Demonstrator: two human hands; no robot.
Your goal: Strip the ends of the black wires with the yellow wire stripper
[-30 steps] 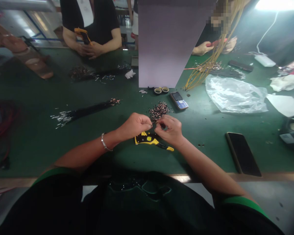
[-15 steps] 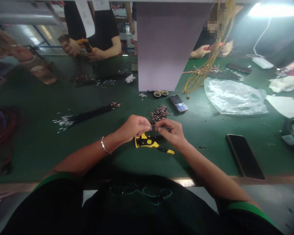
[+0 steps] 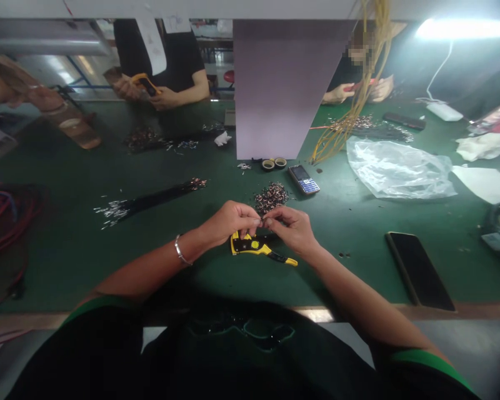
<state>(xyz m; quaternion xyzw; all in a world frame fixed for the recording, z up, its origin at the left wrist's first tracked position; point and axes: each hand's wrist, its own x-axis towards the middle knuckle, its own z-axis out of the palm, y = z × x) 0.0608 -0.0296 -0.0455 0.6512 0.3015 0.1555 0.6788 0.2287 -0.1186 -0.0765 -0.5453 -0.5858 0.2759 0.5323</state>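
Observation:
My left hand (image 3: 238, 219) and my right hand (image 3: 292, 226) meet fingertip to fingertip in the middle of the table. Both are closed in a pinch on a tiny dark piece that looks like a short black wire, mostly hidden by the fingers. Under the hands lies a yellow and black wire stripper (image 3: 254, 244), which neither hand grips; its upper part is partly covered. Just beyond the fingers is a heap of short black wire pieces with coppery ends (image 3: 271, 195). To the left rests a bundle of longer black wires (image 3: 154, 201), silvery at one end and coppery at the other.
Tape rolls (image 3: 274, 164) and a keypad phone (image 3: 303, 179) lie beyond the heap. On the right are a clear plastic bag (image 3: 400, 169) and a dark smartphone (image 3: 420, 271). Red cables (image 3: 10, 222) lie far left. An upright panel (image 3: 281, 89) stands ahead; other people work across the table.
The view has tilted slightly, so everything sits a little lower. My fingertips have come closer together, and the dark piece between them shows less.

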